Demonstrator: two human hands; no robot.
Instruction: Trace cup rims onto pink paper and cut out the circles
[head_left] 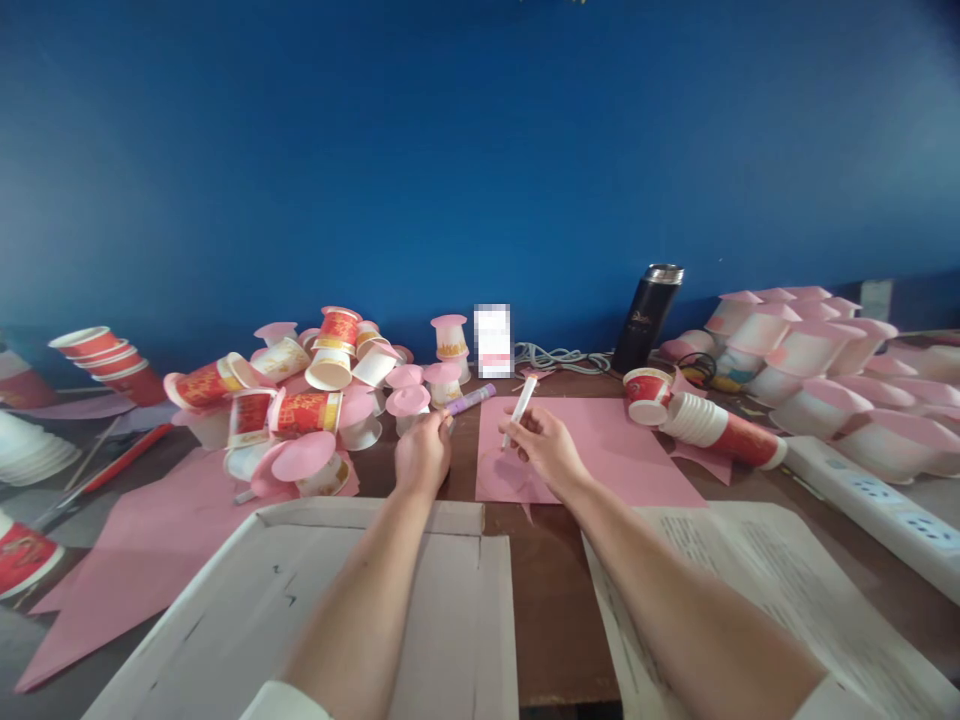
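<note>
My left hand (422,452) is closed, its fingers at the near end of a purple tube (472,398) with printed markings that points right and away. Pinched like a pen in my right hand (551,452) is a white marker-like stick (520,408), its lower end at the pink sheet (622,440). A faint rounded outline shows on the sheet beneath it. Beyond my left hand stand small paper cups with pink paper discs (407,401) on their ends. A red paper cup (647,393) lies beside the sheet's far right corner.
Capped cups (307,385) crowd the left, and more pink-topped cups (817,350) pile up at right. A black flask (649,318) leans near the blue wall. A power strip (877,500), a cardboard lid (225,620), printed paper (757,570) and white cable (562,358) lie around.
</note>
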